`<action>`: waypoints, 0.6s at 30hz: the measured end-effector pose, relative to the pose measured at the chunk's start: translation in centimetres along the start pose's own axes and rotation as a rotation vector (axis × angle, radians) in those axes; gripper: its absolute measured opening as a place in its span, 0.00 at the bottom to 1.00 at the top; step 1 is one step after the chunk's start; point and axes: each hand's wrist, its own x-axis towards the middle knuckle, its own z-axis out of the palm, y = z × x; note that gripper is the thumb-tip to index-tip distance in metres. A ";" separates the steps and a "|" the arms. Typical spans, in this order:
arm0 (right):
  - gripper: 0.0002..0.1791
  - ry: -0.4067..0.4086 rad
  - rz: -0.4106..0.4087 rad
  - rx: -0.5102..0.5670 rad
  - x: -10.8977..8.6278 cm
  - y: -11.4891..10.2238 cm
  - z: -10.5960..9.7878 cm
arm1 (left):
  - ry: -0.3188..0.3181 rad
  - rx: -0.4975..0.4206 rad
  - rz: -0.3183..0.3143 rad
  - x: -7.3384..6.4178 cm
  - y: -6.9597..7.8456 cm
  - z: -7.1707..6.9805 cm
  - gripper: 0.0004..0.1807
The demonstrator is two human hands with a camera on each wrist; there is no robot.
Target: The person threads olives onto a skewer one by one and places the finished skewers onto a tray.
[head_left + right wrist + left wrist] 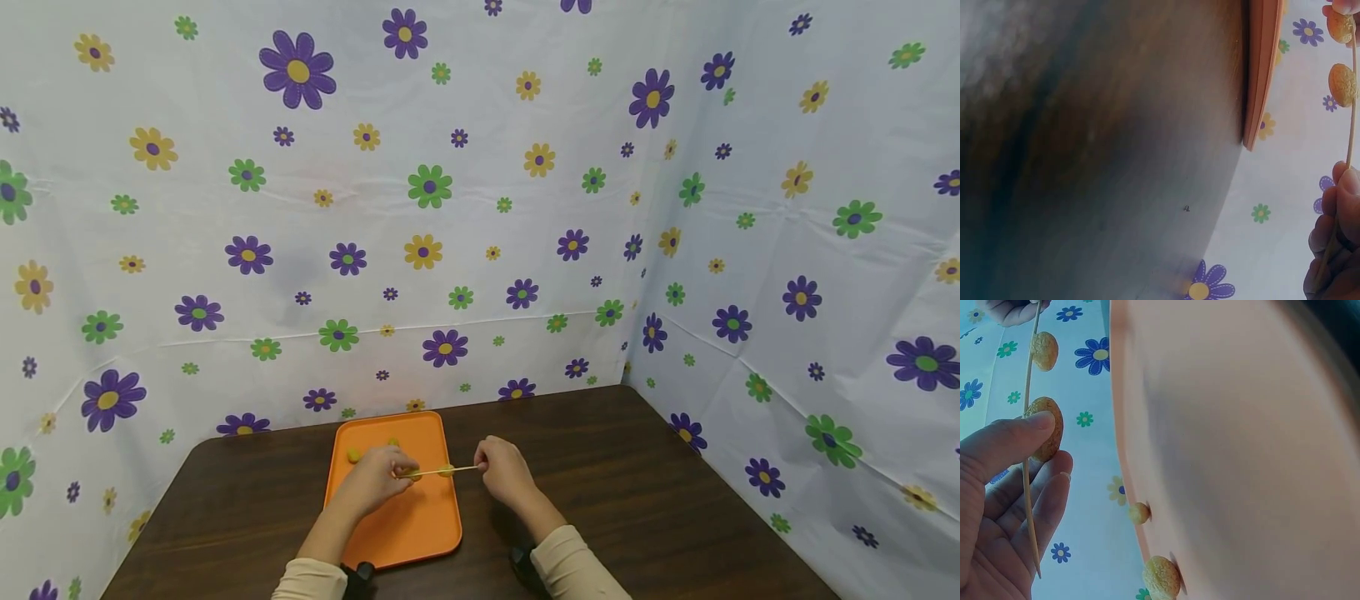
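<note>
I hold a thin wooden skewer (430, 473) level between my two hands, up over the orange tray (397, 533) and its right edge. My left hand (378, 473) pinches a yellow-brown piece (1052, 440) between thumb and fingertips, and the skewer passes right by it under my thumb; I cannot tell how deeply the two are joined. The skewer's pointed tip runs on past that piece, beside my fingers. My right hand (504, 473) has its fingers curled round the other end, over the bare counter (637, 475) just off the tray's right side. Between my hands, a second piece (1045, 351) sits on the skewer, apart from the first and touched by neither hand, with the skewer along one edge of it. Two loose pieces (354, 456) lie in the tray's far half, near my left hand and well apart from each other. I wear cream sleeves (566, 560), and behind the counter hangs a white cloth (495, 158) printed with purple, green and yellow flowers.
</note>
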 end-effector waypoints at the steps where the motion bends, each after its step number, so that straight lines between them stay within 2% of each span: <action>1: 0.15 0.000 -0.002 -0.001 0.0 0.0 0.0 | -0.002 -0.001 0.004 0.0 0.0 0.0 0.09; 8: 0.15 -0.012 0.007 0.005 0.1 -0.2 0.1 | 0.004 0.004 0.044 -0.1 0.0 -0.1 0.09; 18: 0.15 -0.028 0.009 0.020 0.0 -0.5 0.2 | -0.005 0.005 0.039 -0.1 0.3 0.0 0.08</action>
